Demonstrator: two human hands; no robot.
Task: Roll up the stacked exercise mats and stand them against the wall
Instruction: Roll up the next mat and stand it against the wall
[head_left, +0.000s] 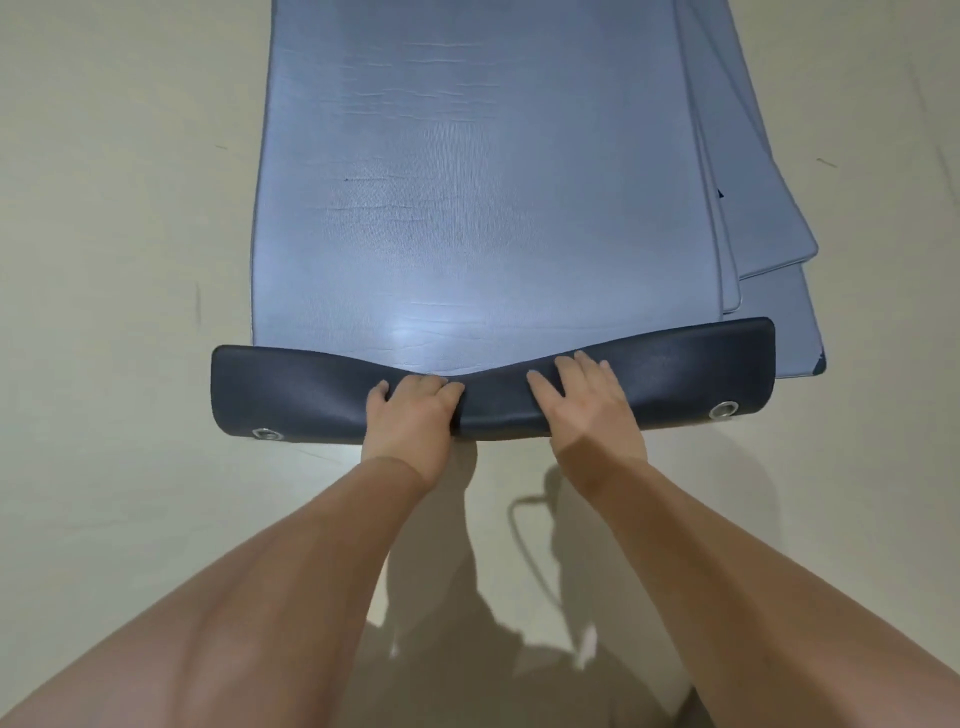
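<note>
A stack of blue exercise mats (483, 182) lies flat on the pale floor, running away from me. The near end of the top mat is folded over into a dark navy roll (311, 389) with a metal eyelet near each end. My left hand (410, 415) grips the middle of the roll, fingers curled over its top. My right hand (587, 400) presses on the roll just to the right, fingers spread and fairly straight. The roll dips in the middle under my hands.
Lower mats (769, 234) fan out from under the top one at the right, their corners showing. Cream floor (130, 208) surrounds the stack on both sides. My shadow falls on the floor below my arms.
</note>
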